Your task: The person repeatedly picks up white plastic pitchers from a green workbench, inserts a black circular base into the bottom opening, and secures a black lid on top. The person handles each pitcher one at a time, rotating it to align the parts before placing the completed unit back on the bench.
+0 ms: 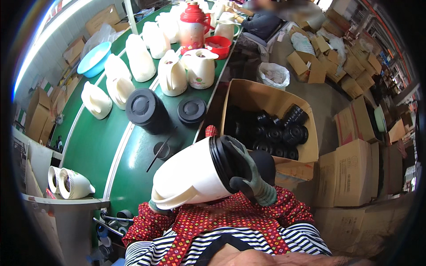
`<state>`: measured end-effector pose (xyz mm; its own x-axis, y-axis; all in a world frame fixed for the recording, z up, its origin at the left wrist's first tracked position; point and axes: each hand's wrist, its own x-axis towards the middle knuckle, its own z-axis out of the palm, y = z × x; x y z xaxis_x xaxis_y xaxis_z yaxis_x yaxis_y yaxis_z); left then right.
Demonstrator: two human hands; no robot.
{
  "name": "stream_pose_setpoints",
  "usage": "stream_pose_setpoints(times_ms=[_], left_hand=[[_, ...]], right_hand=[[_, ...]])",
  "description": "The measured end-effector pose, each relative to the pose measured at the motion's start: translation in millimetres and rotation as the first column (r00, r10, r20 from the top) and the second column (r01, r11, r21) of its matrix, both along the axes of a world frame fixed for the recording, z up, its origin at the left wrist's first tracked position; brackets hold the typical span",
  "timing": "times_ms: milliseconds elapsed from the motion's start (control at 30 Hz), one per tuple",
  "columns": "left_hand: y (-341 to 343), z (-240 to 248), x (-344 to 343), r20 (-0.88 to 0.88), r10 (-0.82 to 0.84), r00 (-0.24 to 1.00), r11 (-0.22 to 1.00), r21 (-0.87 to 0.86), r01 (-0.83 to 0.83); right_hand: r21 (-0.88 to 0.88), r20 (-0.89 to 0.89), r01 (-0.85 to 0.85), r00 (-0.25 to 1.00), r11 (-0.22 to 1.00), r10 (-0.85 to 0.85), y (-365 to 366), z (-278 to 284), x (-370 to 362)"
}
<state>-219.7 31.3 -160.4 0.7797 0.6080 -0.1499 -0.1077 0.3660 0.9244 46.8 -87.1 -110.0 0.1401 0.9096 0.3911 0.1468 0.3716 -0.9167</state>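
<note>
right grip [254, 179] curls partly open around the black base [219, 165] of the white jug [188, 170], tilted by the green bench [95, 146]; left grip [159, 209] mostly hidden, hold unclear. best keep the base square.

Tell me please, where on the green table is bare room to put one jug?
The green table shows a wide bare patch between the standing white jugs and the two lying white shells. A narrower one lies between the nearest white line and the held white jug. It is crowded at the far end, around the red thermos.
</note>
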Motion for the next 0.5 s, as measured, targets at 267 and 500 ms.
stream_pose_setpoints(times_ms=[267, 500], left_hand=[[4.2, -14.0, 1.4, 0.334, 0.107, 0.936, 0.890, -0.452, 0.059], [13.3, 76.6, 13.8, 0.097, 0.422, 0.902, 0.055, 0.990, -0.132]], right_hand=[[0.234, 0.105, 0.026, 0.993, 0.972, -0.052, -20.7, 7.7, 8.7], [-0.375, -0.827, -0.311, 0.538, 0.873, -0.164, -10.4, 6.0, 18.6]])
